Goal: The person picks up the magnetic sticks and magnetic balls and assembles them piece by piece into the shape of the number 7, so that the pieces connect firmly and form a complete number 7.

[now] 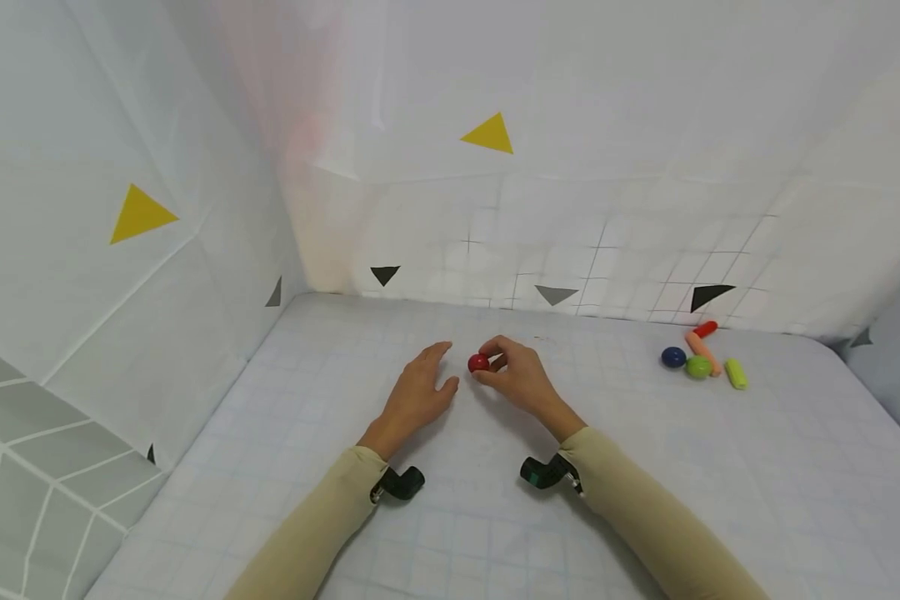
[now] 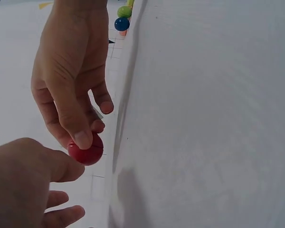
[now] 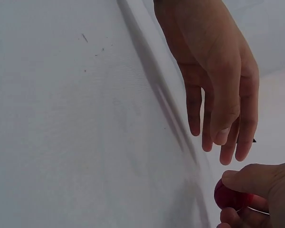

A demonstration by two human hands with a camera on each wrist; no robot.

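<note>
A small shiny red ball [image 1: 477,362] is pinched between the thumb and fingers of my right hand [image 1: 516,372], over the middle of the table. In the right wrist view the red ball [image 3: 230,194] shows a darker side under the thumb. A thin line crosses the red ball [image 2: 88,151] in the left wrist view. My left hand [image 1: 417,392] is just left of the ball, its fingers extended and thumb apart, with nothing in its grasp. In the right wrist view the left hand [image 3: 218,71] has its fingers pointing down towards the ball.
At the table's right lie a dark blue ball [image 1: 673,357], a green ball [image 1: 698,367], an orange stick [image 1: 703,354], a red piece [image 1: 706,329] and a yellow-green piece [image 1: 736,374]. White sheeting [image 1: 420,225] rises behind the white table cover [image 1: 465,533].
</note>
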